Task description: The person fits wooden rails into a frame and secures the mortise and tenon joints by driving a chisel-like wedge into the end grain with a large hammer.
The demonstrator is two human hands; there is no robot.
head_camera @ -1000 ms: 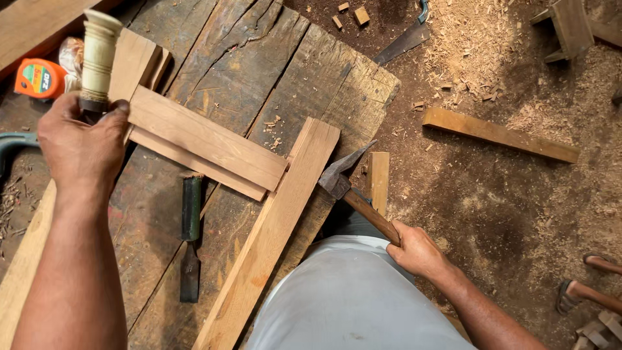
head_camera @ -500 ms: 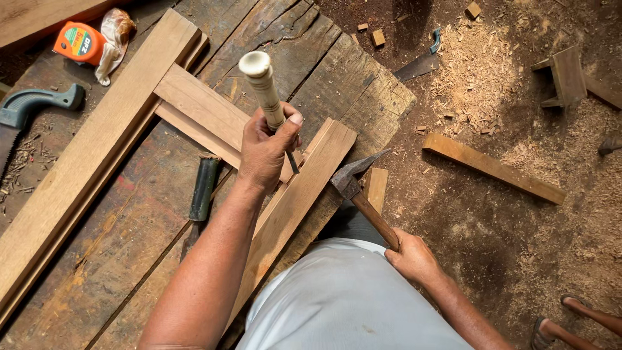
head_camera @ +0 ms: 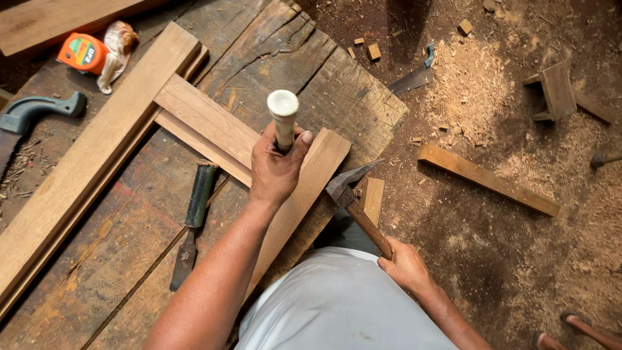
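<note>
- Left hand (head_camera: 275, 170) wrapped around a pale-handled tool (head_camera: 284, 120), upright, its butt end toward the camera, above the wooden frame (head_camera: 214, 126).
- Right hand (head_camera: 405, 266) closed on the brown shaft of a hammer (head_camera: 355, 198); its head sits just beside the frame's right rail, low over the tabletop (head_camera: 337, 84) edge.
- Dark-handled chisel (head_camera: 193, 223) lies flat on the tabletop, left of the forearm.
- Orange tape measure (head_camera: 83, 52) and handsaw (head_camera: 26, 116) at far left.
- Loose wood strip (head_camera: 487, 179) on the sawdust floor, well apart to the right.
</note>
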